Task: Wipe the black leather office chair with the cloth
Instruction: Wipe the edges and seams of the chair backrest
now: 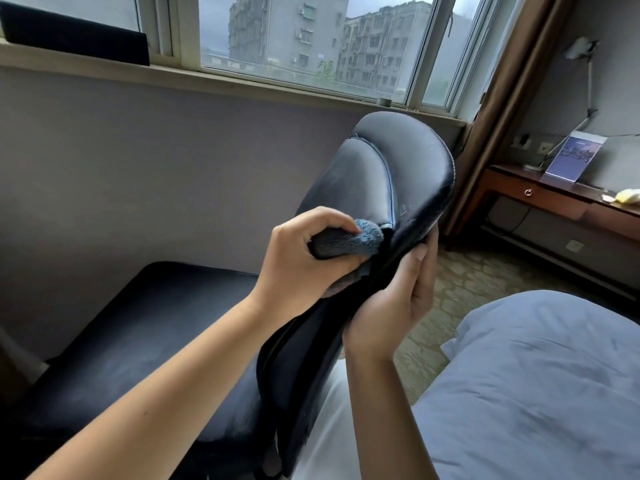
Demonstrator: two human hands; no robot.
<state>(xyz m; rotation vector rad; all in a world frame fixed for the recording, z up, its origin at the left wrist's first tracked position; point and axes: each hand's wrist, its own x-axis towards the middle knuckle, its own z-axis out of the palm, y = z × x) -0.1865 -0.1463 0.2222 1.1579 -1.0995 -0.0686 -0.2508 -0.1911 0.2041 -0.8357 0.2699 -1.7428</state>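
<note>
against the chair back (388,174), cloth (341,241) in left grip (304,258)

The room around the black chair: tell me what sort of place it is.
Probably a hotel room. A bed with a pale blue-white duvet sits beside a dark wooden desk with a drawer, an upright printed card in a clear stand is on the desk, and the wide window looks onto apartment blocks.

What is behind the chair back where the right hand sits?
The right hand's fingers curl behind the chair back's edge; only the thumb side shows. Carpet lies beyond. The fingertips are covered by the back. The left hand presses the cloth on the front.
</note>
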